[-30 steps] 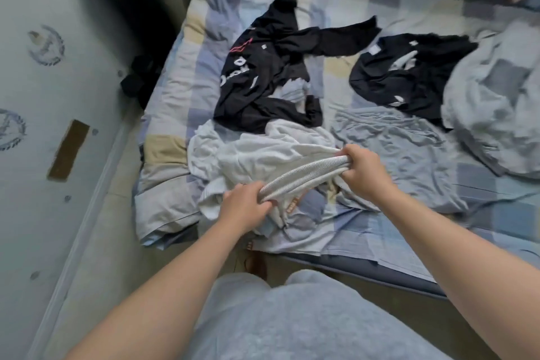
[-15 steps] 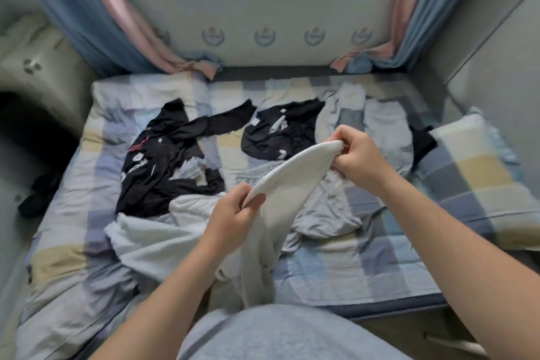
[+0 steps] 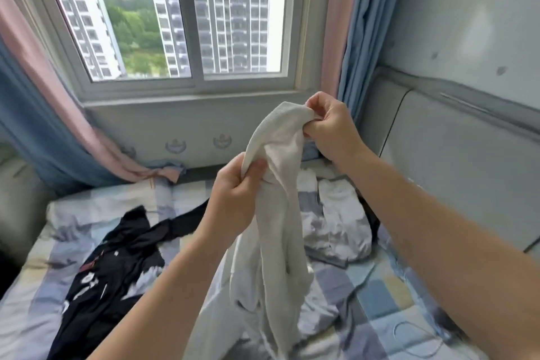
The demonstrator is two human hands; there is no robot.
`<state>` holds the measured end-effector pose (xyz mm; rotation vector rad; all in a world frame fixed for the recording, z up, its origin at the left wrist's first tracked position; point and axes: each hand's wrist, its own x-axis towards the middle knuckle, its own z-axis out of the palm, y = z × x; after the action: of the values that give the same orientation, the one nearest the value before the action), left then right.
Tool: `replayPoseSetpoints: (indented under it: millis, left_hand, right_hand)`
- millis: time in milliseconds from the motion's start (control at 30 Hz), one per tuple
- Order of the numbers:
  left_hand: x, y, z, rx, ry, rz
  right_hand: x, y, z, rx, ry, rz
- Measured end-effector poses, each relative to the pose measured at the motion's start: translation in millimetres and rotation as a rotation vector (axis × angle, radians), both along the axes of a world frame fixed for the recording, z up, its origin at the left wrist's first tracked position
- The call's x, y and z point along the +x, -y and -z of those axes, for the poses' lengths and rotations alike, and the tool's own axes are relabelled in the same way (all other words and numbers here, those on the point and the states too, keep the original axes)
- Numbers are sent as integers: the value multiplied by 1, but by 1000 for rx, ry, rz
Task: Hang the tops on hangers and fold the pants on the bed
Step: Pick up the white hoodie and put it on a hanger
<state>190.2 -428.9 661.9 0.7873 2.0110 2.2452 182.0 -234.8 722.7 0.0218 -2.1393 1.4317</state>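
My left hand [image 3: 236, 194] and right hand [image 3: 331, 128] each pinch the ribbed band [image 3: 270, 126] of the white garment [image 3: 274, 228], right above left. The cloth hangs free below them over the bed [image 3: 394, 301], which should let me judge whether it is a top or pants.

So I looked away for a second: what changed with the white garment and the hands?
The left hand and right hand raised the white garment by its ribbed band up from the bed; it now hangs from them in front of the window. Nothing was let go: both hands keep their grip. The black top lies on the bed as before.
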Motion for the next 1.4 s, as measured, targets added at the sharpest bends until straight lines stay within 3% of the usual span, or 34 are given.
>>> replayPoseSetpoints:
  millis: [233,400,500,667,733,1133,1233,1400]
  left_hand:
    - [-15,-17,-56,250,111,23]
    - [-19,-18,-33,306,267,-9]
    - [-10,-21,-7,291,389,-12]
    - [16,-26,27,213,494,62]
    - [18,-23,33,203,496,65]
    - [6,9,51,314,495,-27]
    - [3,8,66,231,489,-33]
    - [11,2,101,-42,539,-42]
  right_hand:
    - [6,0,-21,-49,51,-84]
    - [57,12,48,-107,59,-110]
    - [84,36,104,-47,176,-151]
    - [87,56,174,-71,399,113]
    - [83,49,195,-43,413,155]
    - [133,-26,305,85,941,440]
    - [139,-39,304,84,966,433]
    - [132,-37,260,-118,784,379]
